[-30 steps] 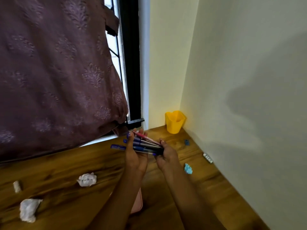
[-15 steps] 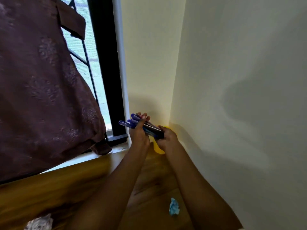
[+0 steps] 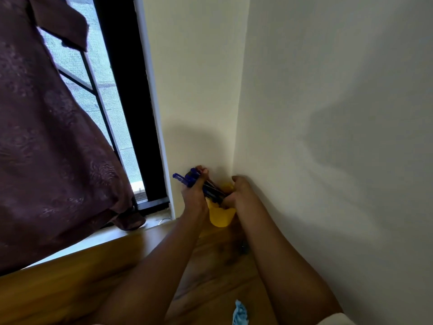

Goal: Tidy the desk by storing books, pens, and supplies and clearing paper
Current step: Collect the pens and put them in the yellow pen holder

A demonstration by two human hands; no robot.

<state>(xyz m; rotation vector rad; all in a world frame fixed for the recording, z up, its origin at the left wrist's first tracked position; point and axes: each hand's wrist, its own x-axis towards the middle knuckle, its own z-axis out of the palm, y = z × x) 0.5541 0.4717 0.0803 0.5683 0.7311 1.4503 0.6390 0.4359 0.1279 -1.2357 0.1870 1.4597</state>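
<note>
Here, at the desk's (image 3: pixel 70 285) far right corner, your left hand (image 3: pixel 194 195) and right hand (image 3: pixel 236 193) both wrap a bundle of pens (image 3: pixel 210 190), fingers curled tight around it. The bundle lies tilted, capped ends up-left, lower ends right at the yellow cup's (image 3: pixel 221 215) mouth just beneath. Tipping it upright looks next. No writing is legible.

Cream corner walls (image 3: pixel 328 90), maroon curtain (image 3: pixel 46 148), black-framed window (image 3: pixel 126 90).
</note>
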